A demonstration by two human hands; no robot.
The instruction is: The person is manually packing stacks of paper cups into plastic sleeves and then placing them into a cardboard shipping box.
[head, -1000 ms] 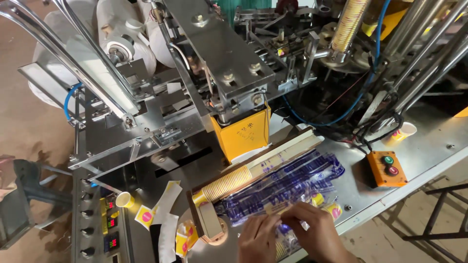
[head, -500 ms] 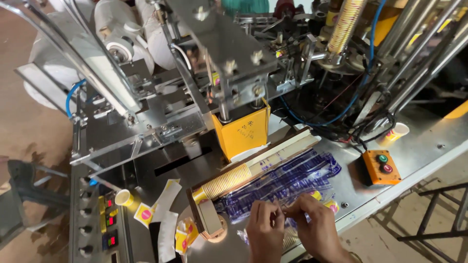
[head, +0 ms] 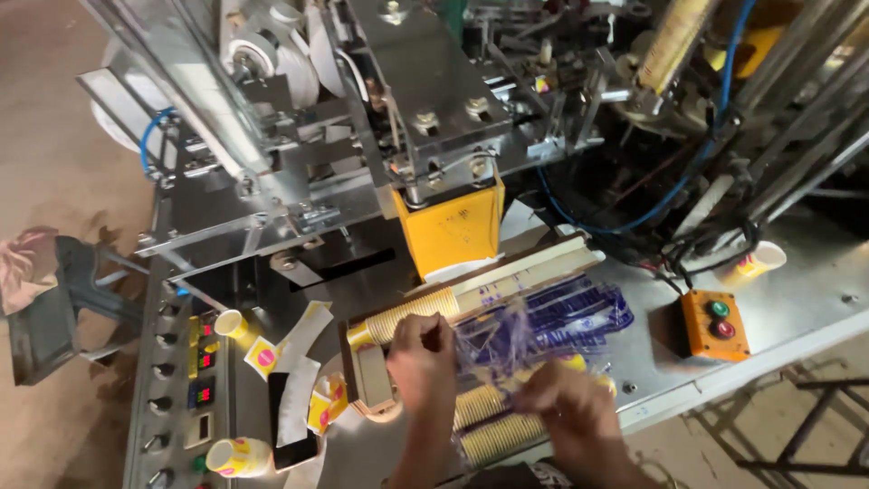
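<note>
a head camera looks down on a metal paper-cup machine. at the far left, on the dusty floor, a dark metal stool stands with a pinkish cloth on it. next comes the machine's control panel, a column of knobs and small red displays. a yellow paper cup lies tipped on the panel's far part, and another yellow paper cup lies on its side near the bottom edge. flat white and yellow cup blanks are scattered just right of the panel.

near the middle, the left hand is curled closed, gripping the end of a clear plastic sleeve printed in blue, beside a long stack of nested cups lying in a wooden tray. farther back, a yellow box-shaped part hangs under the machine's steel head.

the right hand pinches the same sleeve closer to the camera, above two more rows of stacked cups. the sleeve is stretched between both hands over the steel table.

to the right sits an orange switch box with a green and a red button, and beyond it a single cup lies on its side.
</note>
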